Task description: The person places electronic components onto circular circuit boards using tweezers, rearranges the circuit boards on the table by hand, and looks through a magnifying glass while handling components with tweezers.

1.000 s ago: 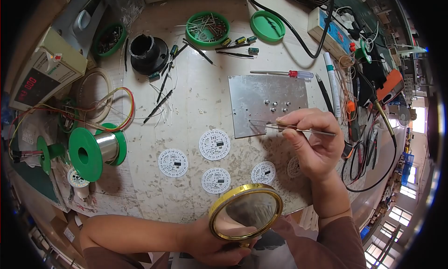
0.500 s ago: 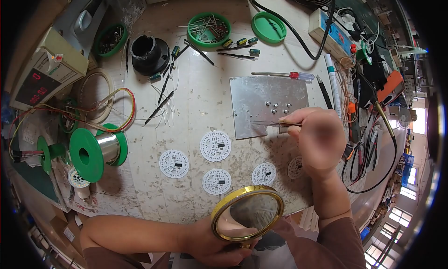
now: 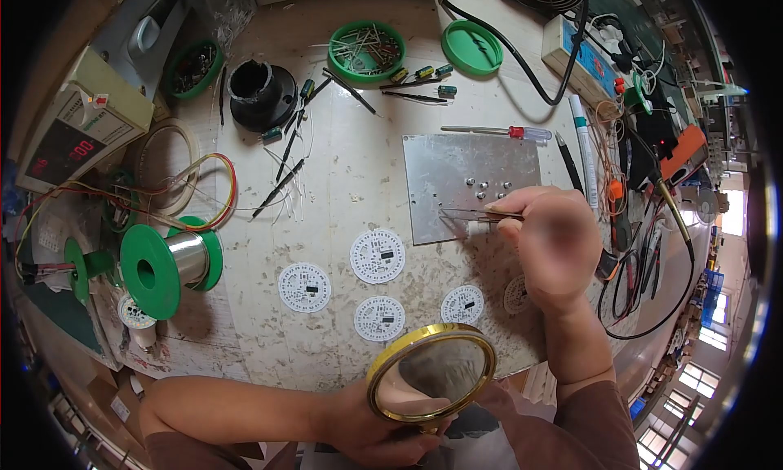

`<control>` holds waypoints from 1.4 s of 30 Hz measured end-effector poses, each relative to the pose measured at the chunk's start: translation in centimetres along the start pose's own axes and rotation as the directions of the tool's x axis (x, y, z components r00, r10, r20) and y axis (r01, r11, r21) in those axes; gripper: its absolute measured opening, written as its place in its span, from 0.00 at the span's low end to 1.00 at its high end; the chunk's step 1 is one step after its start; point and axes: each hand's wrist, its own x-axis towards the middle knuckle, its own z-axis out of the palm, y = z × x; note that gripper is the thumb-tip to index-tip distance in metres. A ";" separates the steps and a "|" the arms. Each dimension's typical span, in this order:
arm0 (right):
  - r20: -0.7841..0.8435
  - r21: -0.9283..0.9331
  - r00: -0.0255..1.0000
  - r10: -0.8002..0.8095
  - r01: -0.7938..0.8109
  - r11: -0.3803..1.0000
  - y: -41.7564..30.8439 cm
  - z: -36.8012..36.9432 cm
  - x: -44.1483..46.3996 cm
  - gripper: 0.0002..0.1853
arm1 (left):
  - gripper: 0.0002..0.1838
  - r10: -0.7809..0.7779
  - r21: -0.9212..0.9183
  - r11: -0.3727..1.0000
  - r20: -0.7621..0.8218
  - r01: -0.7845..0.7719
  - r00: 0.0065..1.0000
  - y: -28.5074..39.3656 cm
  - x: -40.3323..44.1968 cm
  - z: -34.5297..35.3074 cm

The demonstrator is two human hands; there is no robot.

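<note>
My left hand [image 3: 383, 433] is closed around the handle of a gold-rimmed magnifying glass [image 3: 377, 362], low at the front edge of the table. In my right hand [image 3: 555, 242] a pair of tweezers [image 3: 469, 216] is pinched, tips pointing left over a square metal plate [image 3: 432, 176]. Several small metal studs [image 3: 481, 186] stand on the plate. Whether the tips touch the plate or hold something tiny, I cannot tell. Round white circuit boards [image 3: 378, 256] lie between the plate and the magnifying glass; another board [image 3: 515, 294] is partly covered by my right hand.
A screwdriver [image 3: 497, 132] lies behind the plate. Green dishes [image 3: 367, 75] of components stand at the back. On the left are a solder spool [image 3: 151, 270] and a power supply [image 3: 90, 119]. Cables and a soldering iron [image 3: 677, 217] crowd the right side.
Both hands keep their holds, and the tweezers stay over the plate with only a slight shift. The red digits on the power supply's display look different.
</note>
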 end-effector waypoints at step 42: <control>0.010 0.138 0.998 0.067 -0.068 0.988 0.6 -0.3 -0.6 0.16 | 0.04 0.013 0.026 1.000 -0.144 -0.010 0.989 2.3 6.1 -2.1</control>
